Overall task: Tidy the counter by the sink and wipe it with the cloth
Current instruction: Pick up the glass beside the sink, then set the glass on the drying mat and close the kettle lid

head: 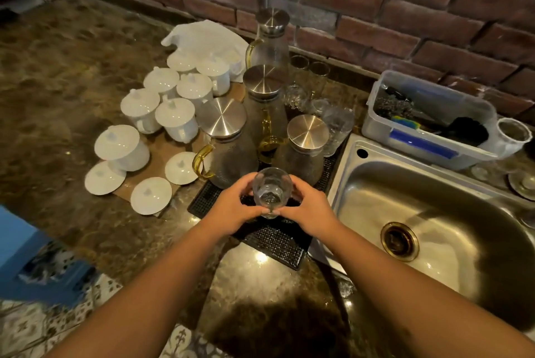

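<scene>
Step in hand: tidying; wiping is not yet begun. Both hands hold one clear glass (271,190) above the black drying mat (278,237), the left hand (235,207) and right hand (310,207) each with its grip closed around the sides and base. The glass appears tilted toward the camera, mouth uppermost. Directly behind it stand lidded glass carafes (228,143); white lidded cups (176,117) crowd the table (72,74) to the left, and the sink (434,213) lies just to the right. The white cloth (207,37) lies bunched against the brick wall, behind the cups, untouched. Judgement: the glass needs a free spot on the mat, set down clear of the carafes; the cloth must then be fetched.
</scene>
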